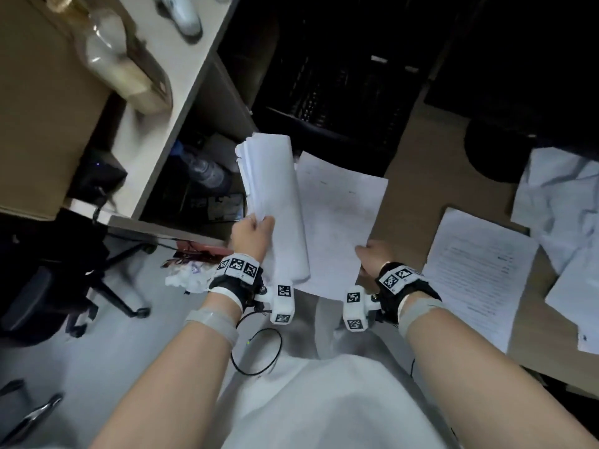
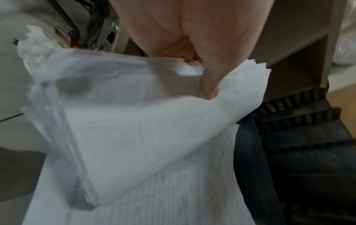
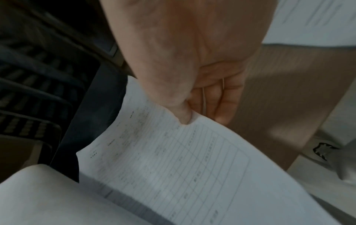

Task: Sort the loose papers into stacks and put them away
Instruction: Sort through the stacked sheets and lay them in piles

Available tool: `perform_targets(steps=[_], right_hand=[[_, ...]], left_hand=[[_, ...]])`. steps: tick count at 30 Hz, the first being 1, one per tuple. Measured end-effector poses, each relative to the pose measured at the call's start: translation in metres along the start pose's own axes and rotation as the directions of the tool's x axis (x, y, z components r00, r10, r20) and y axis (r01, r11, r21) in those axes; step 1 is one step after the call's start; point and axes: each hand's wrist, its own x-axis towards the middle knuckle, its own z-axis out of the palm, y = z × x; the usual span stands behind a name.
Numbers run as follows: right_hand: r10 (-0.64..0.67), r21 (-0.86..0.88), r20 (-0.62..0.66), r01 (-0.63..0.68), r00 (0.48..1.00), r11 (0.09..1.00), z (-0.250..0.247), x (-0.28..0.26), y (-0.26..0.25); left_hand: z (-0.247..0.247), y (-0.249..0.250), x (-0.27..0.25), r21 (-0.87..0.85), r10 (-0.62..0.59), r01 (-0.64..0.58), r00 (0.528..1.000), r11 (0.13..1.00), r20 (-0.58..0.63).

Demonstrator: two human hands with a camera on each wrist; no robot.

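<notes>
My left hand [image 1: 254, 230] grips a thick bundle of white papers [image 1: 275, 196], curved over into a roll; in the left wrist view the thumb [image 2: 210, 85] presses on the bundle [image 2: 146, 124]. My right hand [image 1: 372, 257] pinches the near right edge of a single printed sheet [image 1: 340, 218] that lies just right of and under the bundle. The right wrist view shows thumb and fingers [image 3: 221, 106] pinching that table-printed sheet [image 3: 183, 167]. More loose sheets [image 1: 479, 273] lie on the brown surface to the right.
A black mesh chair [image 1: 340, 92] stands ahead under the papers. A desk edge [image 1: 168, 124] with a cardboard box and plastic bottle is at left, an office chair base [image 1: 107, 286] below it. Crumpled white paper [image 1: 557, 202] lies far right, a crumpled tissue [image 1: 184, 280] on the floor.
</notes>
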Motion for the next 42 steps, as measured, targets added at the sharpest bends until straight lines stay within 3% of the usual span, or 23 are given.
perform_targets(steps=[3, 10, 16, 19, 21, 23, 29, 34, 42], right_hand=[[-0.028, -0.027, 0.006, 0.028, 1.000, 0.999, 0.026, -0.007, -0.032], [-0.026, -0.158, 0.009, 0.027, 1.000, 0.987, 0.064, 0.009, -0.064], [-0.008, -0.125, -0.052, 0.001, 0.999, 0.992, 0.068, 0.015, -0.080], [-0.149, -0.164, -0.207, 0.116, 0.967, 0.980, 0.063, 0.010, -0.090], [-0.246, 0.037, -0.117, 0.252, 0.962, 0.967, 0.061, 0.002, -0.099], [-0.304, 0.185, 0.057, 0.289, 0.951, 0.939, 0.059, -0.012, -0.110], [-0.425, 0.147, 0.243, 0.400, 0.872, 0.905, 0.037, -0.043, -0.106], [-0.454, 0.165, 0.270, 0.424, 0.849, 0.891, 0.025, -0.057, -0.086], [-0.400, 0.313, 0.294, 0.308, 0.868, 0.898, 0.026, -0.071, -0.078]], left_hand=[[-0.026, -0.011, 0.013, -0.072, -0.020, 0.016, 0.998, 0.997, -0.058], [-0.051, -0.026, 0.033, -0.152, -0.054, 0.044, 0.996, 0.987, -0.066], [-0.045, -0.032, 0.046, -0.159, -0.092, 0.105, 0.992, 0.982, 0.088], [-0.033, -0.031, 0.049, -0.223, -0.116, 0.151, 0.980, 0.963, 0.160], [-0.024, -0.029, 0.047, -0.223, -0.128, 0.169, 0.974, 0.960, 0.187], [-0.015, -0.020, 0.038, -0.228, -0.145, 0.194, 0.966, 0.954, 0.215], [0.003, 0.006, 0.008, -0.309, -0.180, 0.272, 0.938, 0.911, 0.297], [0.012, 0.009, -0.018, -0.185, -0.056, 0.115, 0.953, 0.976, 0.298], [0.003, 0.006, -0.036, -0.104, -0.005, 0.038, 0.952, 0.994, 0.306]])
